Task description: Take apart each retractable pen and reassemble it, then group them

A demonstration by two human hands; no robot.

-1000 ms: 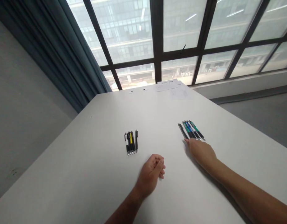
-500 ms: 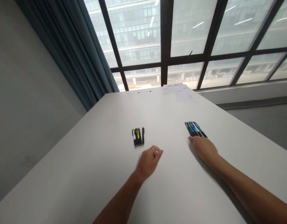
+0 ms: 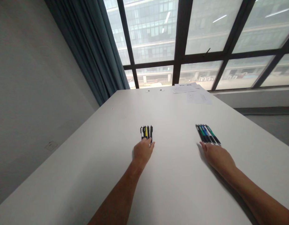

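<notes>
My left hand lies curled over the lower ends of a small bunch of black pens, one with a yellow barrel and one with white. The pens lie side by side on the white table, and their lower ends are hidden by my fingers. To the right, my right hand rests flat with its fingertips at the lower ends of a second bunch of pens. These have blue, green, white and black barrels, and the hand holds none of them.
Sheets of paper lie at the far end of the table. Behind it stands a dark-framed window, with a teal curtain at its left. A wall with a socket plate runs along the left.
My left hand has moved forward from short of the black pens onto their lower ends. My right hand has stayed beside its pens, and the whole view has shifted and levelled.
</notes>
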